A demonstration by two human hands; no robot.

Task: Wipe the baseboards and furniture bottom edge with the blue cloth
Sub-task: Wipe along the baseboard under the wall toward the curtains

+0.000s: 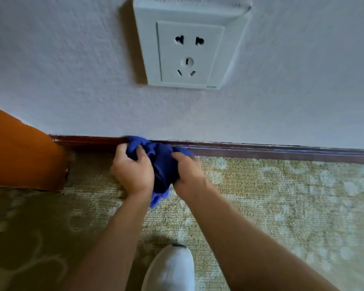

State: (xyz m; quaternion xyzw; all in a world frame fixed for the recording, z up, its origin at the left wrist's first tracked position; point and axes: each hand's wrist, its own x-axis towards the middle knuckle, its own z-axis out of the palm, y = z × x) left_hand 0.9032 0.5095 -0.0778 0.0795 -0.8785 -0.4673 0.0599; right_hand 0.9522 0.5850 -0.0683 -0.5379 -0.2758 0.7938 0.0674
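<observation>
The blue cloth [160, 162] is a deep blue, soft, crumpled bundle, bunched up against the baseboard [282, 153], with its upper folds touching the top edge of the strip and a loose corner hanging down toward the carpet. The baseboard is a dark reddish-brown strip running along the foot of the wall, glossy, with pale scuffing along its upper edge. At its left end stands the orange-brown furniture [19, 152], its bottom edge chipped at the corner.
</observation>
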